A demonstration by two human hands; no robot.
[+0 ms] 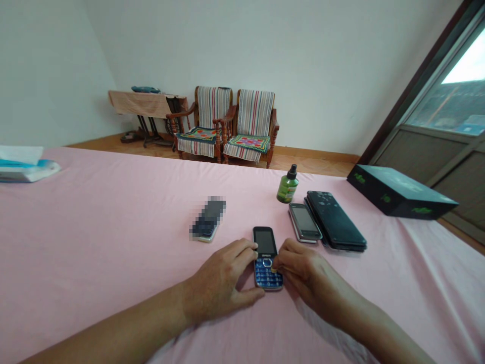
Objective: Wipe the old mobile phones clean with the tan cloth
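A blue and black keypad phone lies face up on the pink cloth. My left hand steadies it, fingertips at its left edge and thumb by its bottom left corner. Over the right side of the keys, my right hand is closed in a pinch. Something small and yellowish shows under those fingertips, too hidden to name. Right of the phone lie a silver touchscreen phone and a stack of dark, flat devices. To the left is another phone, partly blurred out.
A green spray bottle stands behind the silver phone. A black box sits at the far right, a tissue pack at the far left. Beyond the cloth are two wooden chairs and a covered sewing table.
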